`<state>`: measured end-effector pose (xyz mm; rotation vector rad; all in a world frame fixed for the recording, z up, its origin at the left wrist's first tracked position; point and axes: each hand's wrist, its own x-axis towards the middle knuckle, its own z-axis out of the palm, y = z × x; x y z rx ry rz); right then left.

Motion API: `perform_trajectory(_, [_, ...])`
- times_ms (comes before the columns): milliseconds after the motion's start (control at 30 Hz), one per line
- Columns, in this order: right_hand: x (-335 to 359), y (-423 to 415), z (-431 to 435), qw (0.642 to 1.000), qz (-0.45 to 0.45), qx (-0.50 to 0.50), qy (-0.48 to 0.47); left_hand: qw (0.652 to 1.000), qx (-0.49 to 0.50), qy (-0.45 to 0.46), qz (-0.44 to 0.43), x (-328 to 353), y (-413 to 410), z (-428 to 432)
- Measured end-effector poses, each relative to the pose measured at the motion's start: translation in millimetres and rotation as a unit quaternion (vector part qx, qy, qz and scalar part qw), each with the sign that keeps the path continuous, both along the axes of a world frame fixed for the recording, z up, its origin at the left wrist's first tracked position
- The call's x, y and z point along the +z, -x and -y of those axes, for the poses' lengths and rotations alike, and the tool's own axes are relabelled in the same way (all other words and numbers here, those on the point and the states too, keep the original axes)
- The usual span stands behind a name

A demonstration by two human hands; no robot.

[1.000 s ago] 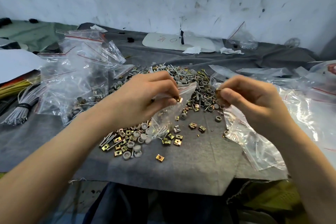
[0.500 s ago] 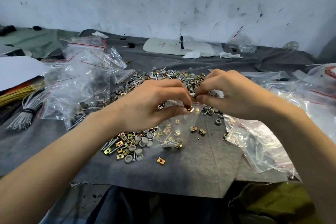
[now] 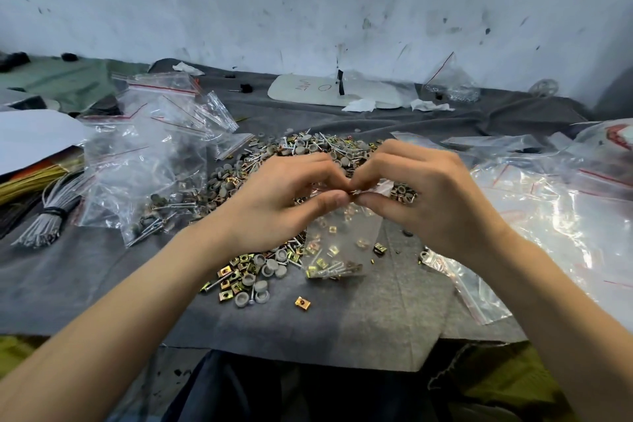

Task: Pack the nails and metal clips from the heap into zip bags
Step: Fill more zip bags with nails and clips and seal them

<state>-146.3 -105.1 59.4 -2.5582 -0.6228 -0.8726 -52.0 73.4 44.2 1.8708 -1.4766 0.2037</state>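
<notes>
Both the left hand [image 3: 274, 205] and right hand [image 3: 424, 205] keep a narrow grip on the mouth of the zip bag [image 3: 346, 236] held over the heap [image 3: 250, 276] on the counter [image 3: 376, 329], and a half-pressed seal could gape and spill its nails [image 3: 334, 268] and clips [image 3: 331, 229] back.

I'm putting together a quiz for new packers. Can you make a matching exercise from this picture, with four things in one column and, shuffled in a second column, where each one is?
Things
1. small zip bag
2. lone brass clip
3. grey bundle
4. white board

Places
A. far back, by the wall
B. far left, bound with a black band
C. pinched at its top between left hand and right hand
D. alone on the grey cloth, near its front edge

Pairs: 1-C, 2-D, 3-B, 4-A
</notes>
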Motion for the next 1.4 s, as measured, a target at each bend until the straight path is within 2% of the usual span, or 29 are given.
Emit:
perform_trajectory(100, [-1,0,0,0.999,0.017,-0.001,-0.045,0.999,0.013,-0.003,-0.031,-2,3,-1])
perform_trajectory(233, [8,-4,10,0.994,-0.001,-0.046,-0.100,0.995,0.039,-0.042,0.085,-4,4,1])
perform_trajectory(367, [5,-8,10,0.991,-0.074,-0.104,-0.024,0.994,0.025,-0.035,0.100,-4,6,4])
perform_trajectory(467, [2,-9,10,0.988,-0.093,-0.125,0.015,0.994,0.021,-0.034,0.105,-3,7,5])
perform_trajectory(533, [1,-9,10,0.988,-0.092,-0.127,0.009,0.993,0.023,-0.032,0.108,-3,7,4])
perform_trajectory(633, [-1,-5,11,0.985,0.006,-0.140,-0.096,0.992,0.045,-0.027,0.117,0,5,2])
perform_trajectory(700, [-10,-1,1,0.969,0.097,-0.151,-0.168,0.990,0.084,-0.010,0.112,4,1,-2])
perform_trajectory(733, [-20,1,-7,0.961,0.115,-0.150,-0.202,0.988,0.112,0.006,0.106,6,-1,-4])
perform_trajectory(800, [-50,4,-31,0.955,0.071,-0.141,-0.250,0.981,0.164,0.044,0.098,9,-5,-9])
perform_trajectory(833, [-69,4,-42,0.961,0.009,-0.132,-0.243,0.976,0.183,0.064,0.097,9,-6,-11])
perform_trajectory(867, [-89,2,-53,0.966,-0.078,-0.129,-0.208,0.973,0.195,0.080,0.094,9,-6,-13])
perform_trajectory(933, [-126,-2,-69,0.953,-0.245,-0.142,-0.107,0.970,0.205,0.092,0.091,8,-4,-15])
perform_trajectory(967, [-138,-3,-72,0.947,-0.279,-0.143,-0.072,0.971,0.203,0.090,0.089,7,-2,-17])
perform_trajectory(1067, [-145,-8,-73,0.956,-0.258,-0.119,-0.071,0.972,0.202,0.084,0.087,5,1,-26])
perform_trajectory(1267, [-139,-5,-52,0.963,-0.227,-0.137,0.047,0.971,0.193,0.084,0.117,1,4,-44])
perform_trajectory(1333, [-131,-2,-41,0.965,-0.224,-0.134,-0.009,0.974,0.177,0.075,0.119,-1,7,-48])
perform_trajectory(1400, [-110,1,-29,0.956,-0.191,-0.137,-0.179,0.980,0.152,0.056,0.116,-4,11,-50])
